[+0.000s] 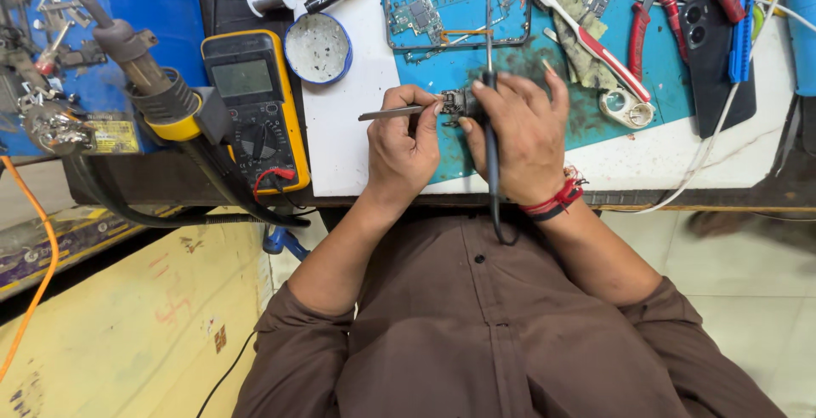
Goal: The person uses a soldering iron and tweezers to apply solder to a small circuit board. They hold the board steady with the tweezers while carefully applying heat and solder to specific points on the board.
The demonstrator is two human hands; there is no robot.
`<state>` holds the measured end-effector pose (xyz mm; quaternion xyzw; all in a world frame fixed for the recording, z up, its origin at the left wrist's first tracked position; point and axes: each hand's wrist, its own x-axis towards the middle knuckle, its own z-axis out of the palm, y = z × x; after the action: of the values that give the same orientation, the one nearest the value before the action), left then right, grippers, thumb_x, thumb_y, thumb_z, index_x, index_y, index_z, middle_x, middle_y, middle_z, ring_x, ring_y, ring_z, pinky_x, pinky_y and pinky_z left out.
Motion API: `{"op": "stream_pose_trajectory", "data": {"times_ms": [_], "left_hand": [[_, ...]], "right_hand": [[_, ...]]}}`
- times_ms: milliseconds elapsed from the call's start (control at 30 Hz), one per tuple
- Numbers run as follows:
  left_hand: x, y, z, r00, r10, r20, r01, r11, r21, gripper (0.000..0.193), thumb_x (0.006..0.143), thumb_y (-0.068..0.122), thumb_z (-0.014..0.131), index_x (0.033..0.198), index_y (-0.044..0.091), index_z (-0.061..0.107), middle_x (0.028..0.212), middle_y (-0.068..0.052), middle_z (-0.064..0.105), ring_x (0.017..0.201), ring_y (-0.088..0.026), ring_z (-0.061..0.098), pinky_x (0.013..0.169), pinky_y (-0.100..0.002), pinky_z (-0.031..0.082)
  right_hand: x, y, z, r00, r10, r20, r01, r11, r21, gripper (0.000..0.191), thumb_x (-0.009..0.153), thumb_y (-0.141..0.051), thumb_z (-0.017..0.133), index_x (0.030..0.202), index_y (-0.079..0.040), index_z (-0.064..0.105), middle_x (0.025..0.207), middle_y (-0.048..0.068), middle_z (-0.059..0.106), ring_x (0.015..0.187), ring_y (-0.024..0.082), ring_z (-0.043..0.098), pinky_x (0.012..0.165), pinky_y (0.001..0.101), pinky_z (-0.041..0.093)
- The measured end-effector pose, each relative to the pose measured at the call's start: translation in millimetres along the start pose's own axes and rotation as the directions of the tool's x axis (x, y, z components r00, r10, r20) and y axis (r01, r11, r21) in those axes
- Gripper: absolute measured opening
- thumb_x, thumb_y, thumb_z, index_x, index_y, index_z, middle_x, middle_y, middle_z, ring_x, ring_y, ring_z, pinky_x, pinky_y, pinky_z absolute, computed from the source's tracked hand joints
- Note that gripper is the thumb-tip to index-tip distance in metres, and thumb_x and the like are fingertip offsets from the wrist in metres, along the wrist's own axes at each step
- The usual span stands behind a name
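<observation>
From my head camera, my left hand (pixel 404 142) pinches a pair of metal tweezers (pixel 393 113), fingers closed round them, their tips touching a small circuit part (pixel 455 102). My right hand (pixel 523 133) closes on a thin dark soldering iron (pixel 490 133), its shaft running up past my fingers, and also steadies the part. The part is small, dark and metallic, with tiny components; finer detail is too small to tell. It sits between my hands on the blue mat (pixel 663 86), near the table's front edge, below a phone frame (pixel 457 8). A yellow multimeter (pixel 253 103) lies well to the left.
</observation>
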<state>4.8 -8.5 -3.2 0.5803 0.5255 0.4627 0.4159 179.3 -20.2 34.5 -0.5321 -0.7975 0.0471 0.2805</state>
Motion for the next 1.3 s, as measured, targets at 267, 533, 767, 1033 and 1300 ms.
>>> {"op": "stream_pose_trajectory", "data": {"times_ms": [267,533,767,1033,1300], "left_hand": [[-1.4,-2.2,0.7,0.999,0.048,-0.012,-0.047,0.998,0.041,0.010,0.104,0.003,0.066,0.109,0.002,0.058,0.089,-0.008,0.069,0.073,-0.012,0.069,0.066,-0.028,0.055],[-1.7,-2.4,-0.5,0.993,0.111,0.034,-0.110,0.994,-0.017,0.011,0.105,0.000,0.064,0.112,0.003,0.056,0.104,-0.010,0.073,0.091,-0.016,0.074,0.078,-0.029,0.059],[0.3,-2.0,-1.0,0.993,0.101,0.054,-0.103,0.994,0.042,0.012,0.103,0.001,0.066,0.111,0.004,0.056,0.101,-0.009,0.073,0.083,-0.017,0.074,0.073,-0.029,0.058],[-1.2,-3.4,-1.1,0.993,0.096,0.063,-0.100,0.993,0.060,0.012,0.103,0.003,0.066,0.110,0.004,0.056,0.102,-0.009,0.073,0.082,-0.018,0.074,0.072,-0.030,0.058],[-0.9,-3.8,-1.2,0.995,0.072,0.074,-0.077,0.995,0.067,0.012,0.104,0.003,0.067,0.110,0.004,0.057,0.100,-0.008,0.073,0.080,-0.016,0.073,0.070,-0.029,0.058]], "right_hand": [[-17.5,8.0,2.8,0.994,0.067,-0.088,-0.043,0.965,0.259,0.029,0.092,-0.009,0.076,0.115,0.002,0.060,0.094,0.009,0.073,0.087,0.030,0.066,0.092,0.0476,0.047],[-32.9,13.9,4.2,0.979,0.136,-0.155,-0.075,0.934,0.350,0.015,0.100,-0.009,0.076,0.107,0.001,0.068,0.085,0.013,0.068,0.071,0.029,0.065,0.066,0.0378,0.049],[-30.4,14.1,6.3,0.986,0.083,-0.142,-0.026,0.932,0.362,0.012,0.100,-0.008,0.076,0.102,-0.001,0.067,0.083,0.012,0.070,0.066,0.027,0.065,0.062,0.0358,0.048],[-28.4,12.6,6.4,0.988,0.074,-0.135,-0.022,0.937,0.348,0.013,0.101,-0.008,0.077,0.102,0.000,0.067,0.086,0.013,0.072,0.069,0.028,0.067,0.064,0.0356,0.050],[-27.7,13.3,5.7,0.990,0.064,-0.123,-0.018,0.938,0.345,0.012,0.100,-0.006,0.077,0.104,0.000,0.067,0.086,0.013,0.071,0.069,0.028,0.067,0.064,0.0354,0.050]]}}
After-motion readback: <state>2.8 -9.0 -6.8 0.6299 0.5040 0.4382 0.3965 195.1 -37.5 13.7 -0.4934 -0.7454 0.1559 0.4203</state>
